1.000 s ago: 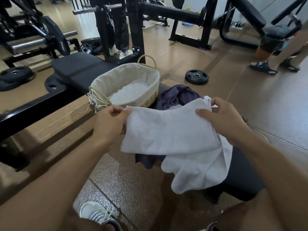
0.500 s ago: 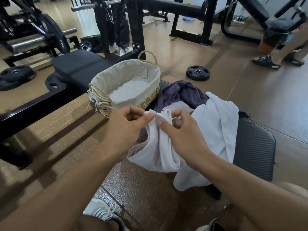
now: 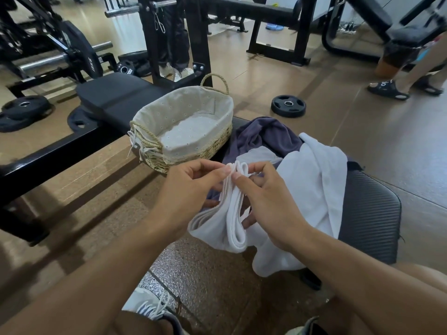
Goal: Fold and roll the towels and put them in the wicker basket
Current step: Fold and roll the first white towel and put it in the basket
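A white towel (image 3: 316,187) hangs folded in half over the black bench pad (image 3: 370,213). My left hand (image 3: 191,189) and my right hand (image 3: 263,201) meet at its top corners, both pinching the stacked hems together. The towel's doubled edge droops between my hands. A purple towel (image 3: 263,139) lies crumpled on the pad behind it, partly covered by the white one. The wicker basket (image 3: 154,151), lined with pale fabric, stands on the pad's far left end with no towel inside.
A second black bench (image 3: 116,95) and its steel frame (image 3: 48,153) run left of the basket. Weight plates (image 3: 288,105) lie on the brown floor. Another person's sandalled feet (image 3: 387,89) stand at the far right. My shoe (image 3: 150,303) is below.
My hands came together from wide apart, bringing the white towel's two top corners together and folding it in half. Since half a second ago they only adjusted their pinch.
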